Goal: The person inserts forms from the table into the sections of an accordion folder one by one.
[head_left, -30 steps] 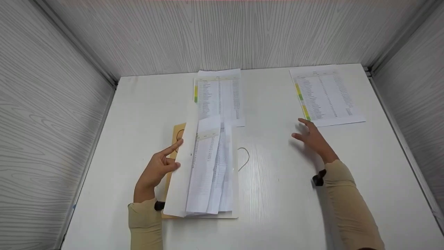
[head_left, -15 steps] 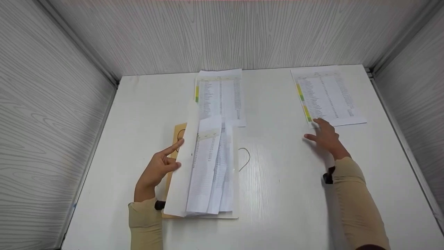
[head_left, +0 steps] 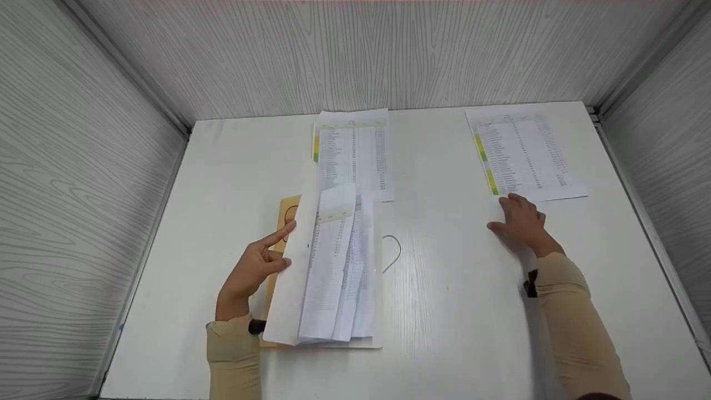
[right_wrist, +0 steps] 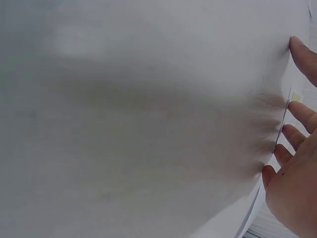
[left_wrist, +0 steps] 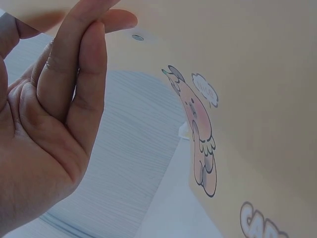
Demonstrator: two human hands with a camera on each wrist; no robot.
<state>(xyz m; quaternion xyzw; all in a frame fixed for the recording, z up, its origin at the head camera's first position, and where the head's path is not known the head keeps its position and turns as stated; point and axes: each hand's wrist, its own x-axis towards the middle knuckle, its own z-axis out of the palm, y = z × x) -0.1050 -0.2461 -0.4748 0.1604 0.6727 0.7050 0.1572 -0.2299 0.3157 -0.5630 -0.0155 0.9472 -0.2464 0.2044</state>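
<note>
My left hand [head_left: 253, 272] pinches the raised cover of a folder [head_left: 290, 300], with index finger and thumb on the white inner side and the other fingers behind it. In the left wrist view, the folder's yellowish outside shows a cartoon animal [left_wrist: 194, 111] and part of some lettering [left_wrist: 257, 223]. Loose printed sheets [head_left: 328, 272] lie inside, slightly fanned. My right hand [head_left: 522, 222] is at the near edge of a printed paper stack [head_left: 527, 155] at the far right. Its fingertips rest on the table, touching or close to that edge; nothing is gripped.
Another printed stack [head_left: 353, 150] lies behind the folder, partly covered by its far end. A thin looped cord [head_left: 397, 250] sticks out at the folder's right. Wood-grain panels [head_left: 355, 55] border the white table [head_left: 444, 333] at the back and both sides.
My right hand has moved right to the near edge of the far-right stack, and its fingers have lowered to the table. The left hand and folder have stayed in place.
</note>
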